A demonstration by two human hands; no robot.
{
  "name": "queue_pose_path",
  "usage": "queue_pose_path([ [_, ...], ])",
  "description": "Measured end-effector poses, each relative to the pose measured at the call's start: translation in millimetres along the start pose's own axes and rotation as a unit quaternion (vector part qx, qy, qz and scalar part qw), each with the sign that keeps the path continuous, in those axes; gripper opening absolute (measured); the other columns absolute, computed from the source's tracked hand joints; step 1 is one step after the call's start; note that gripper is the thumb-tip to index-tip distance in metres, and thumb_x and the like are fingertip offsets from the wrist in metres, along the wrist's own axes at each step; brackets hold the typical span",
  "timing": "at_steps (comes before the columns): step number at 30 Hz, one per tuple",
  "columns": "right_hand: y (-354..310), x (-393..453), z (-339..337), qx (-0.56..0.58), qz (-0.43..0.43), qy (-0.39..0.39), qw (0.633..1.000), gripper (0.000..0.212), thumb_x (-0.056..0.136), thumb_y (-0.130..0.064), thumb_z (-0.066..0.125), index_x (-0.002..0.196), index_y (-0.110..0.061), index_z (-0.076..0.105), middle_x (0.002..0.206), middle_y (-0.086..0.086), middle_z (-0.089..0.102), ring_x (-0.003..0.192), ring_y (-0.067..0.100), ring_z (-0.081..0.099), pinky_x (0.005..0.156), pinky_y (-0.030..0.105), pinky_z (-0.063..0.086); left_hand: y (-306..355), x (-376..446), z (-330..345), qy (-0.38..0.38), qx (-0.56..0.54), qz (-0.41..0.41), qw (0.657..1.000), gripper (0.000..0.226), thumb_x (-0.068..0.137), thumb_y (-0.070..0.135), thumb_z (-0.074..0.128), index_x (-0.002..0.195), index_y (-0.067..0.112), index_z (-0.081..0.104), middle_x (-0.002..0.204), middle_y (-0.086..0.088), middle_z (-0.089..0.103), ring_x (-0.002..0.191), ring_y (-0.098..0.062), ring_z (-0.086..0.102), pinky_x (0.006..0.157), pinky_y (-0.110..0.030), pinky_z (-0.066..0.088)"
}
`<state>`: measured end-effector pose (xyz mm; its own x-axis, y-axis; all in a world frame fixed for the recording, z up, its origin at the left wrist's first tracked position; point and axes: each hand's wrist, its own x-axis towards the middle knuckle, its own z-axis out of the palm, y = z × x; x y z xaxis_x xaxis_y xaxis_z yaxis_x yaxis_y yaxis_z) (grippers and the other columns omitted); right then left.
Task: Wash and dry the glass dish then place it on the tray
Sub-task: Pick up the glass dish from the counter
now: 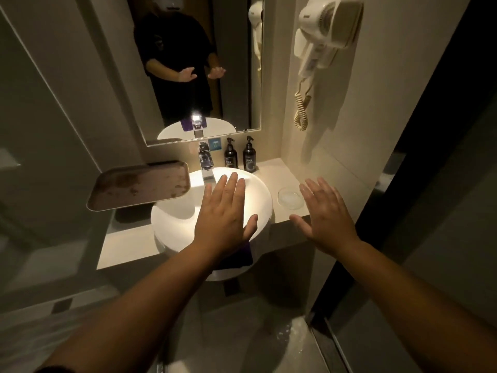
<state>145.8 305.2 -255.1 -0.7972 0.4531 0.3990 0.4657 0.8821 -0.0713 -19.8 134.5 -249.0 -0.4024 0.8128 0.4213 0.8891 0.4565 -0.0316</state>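
A small round glass dish [289, 197] lies on the counter to the right of the white basin [172, 219]. The brown tray [139, 185] rests at the left, partly over the basin's rim. My left hand [224, 211] hovers flat over the basin, fingers spread, holding nothing. My right hand [326, 214] hovers palm down just right of the dish, fingers apart and empty, its fingertips close to the dish's rim. A purple cloth [238, 258] hangs at the basin's front edge, mostly hidden under my left wrist.
A chrome tap [206, 164] stands behind the basin. Two dark pump bottles [240, 157] sit at the back of the counter. A wall hair dryer [322, 36] with a coiled cord hangs at the right. A mirror [188, 76] is above; a dark door frame [403, 157] borders the right.
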Motion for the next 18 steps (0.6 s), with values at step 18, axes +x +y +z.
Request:
queue_pose_path([
  [18,79.8,64.4,102.9,0.03,0.11,-0.089,0.989,0.074,0.094,-0.052,0.05,0.151,-0.012,0.028,0.159,0.013,0.03,0.149,0.033,0.017,0.122,0.049,0.011,2.8,140.3,151.7,-0.101,-0.071,0.099,0.987,0.076,0.089,0.056,0.042,0.148,0.01,0.03,0.157,-0.014,0.032,0.145,-0.033,0.028,0.117,-0.047,0.012],
])
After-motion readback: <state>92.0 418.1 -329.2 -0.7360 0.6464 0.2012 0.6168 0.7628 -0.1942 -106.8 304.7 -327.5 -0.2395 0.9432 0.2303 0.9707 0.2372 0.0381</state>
